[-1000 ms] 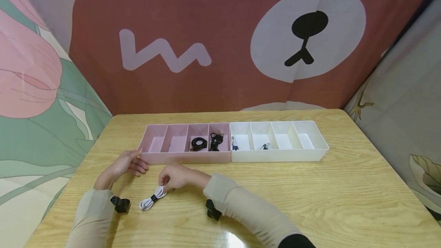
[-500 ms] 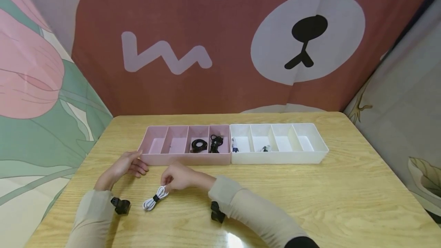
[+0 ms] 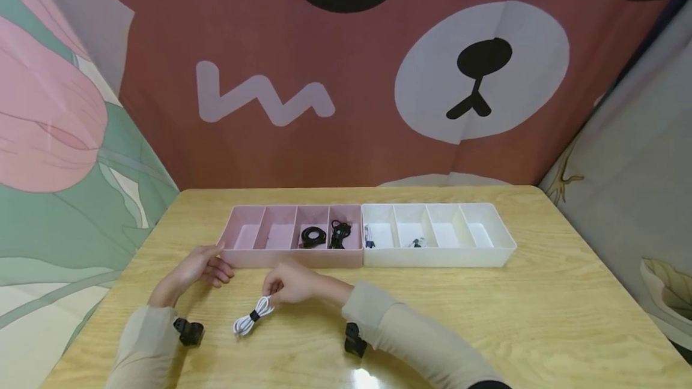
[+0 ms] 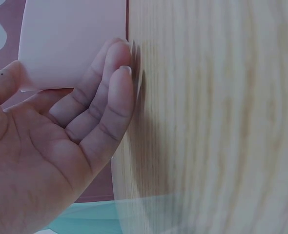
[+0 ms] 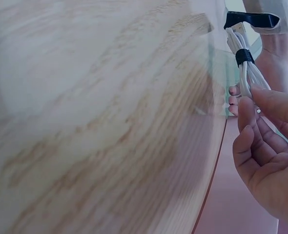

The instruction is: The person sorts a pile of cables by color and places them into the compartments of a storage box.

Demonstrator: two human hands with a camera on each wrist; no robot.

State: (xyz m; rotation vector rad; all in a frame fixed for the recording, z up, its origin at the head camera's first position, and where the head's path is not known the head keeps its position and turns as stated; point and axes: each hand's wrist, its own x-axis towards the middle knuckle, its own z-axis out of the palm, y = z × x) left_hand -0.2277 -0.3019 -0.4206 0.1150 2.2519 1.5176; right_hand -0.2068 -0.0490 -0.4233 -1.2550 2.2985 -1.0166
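My right hand [image 3: 292,282] pinches one end of a white cable [image 3: 254,316], a coiled bundle tied at its middle with a black strap. The bundle slants down to the left from the fingertips, and a metal plug shows at its far end in the right wrist view. My left hand [image 3: 199,269] rests against the front left corner of a pink divided box [image 3: 292,259]. In the left wrist view its thumb [image 4: 5,83] touches the box rim, the index finger passes behind the end wall, and the other fingers curl loosely beside the front wall.
Black cables [image 3: 313,237] lie in the two right compartments of the pink box. A white divided box [image 3: 440,257] stands against its right end, with small cables in its two left compartments. Patterned cloth [image 3: 265,155] hangs behind the wooden table [image 3: 459,317].
My right hand has moved a little to the right with the white cable. The left hand stays at the box corner. The head view has tilted up slightly.
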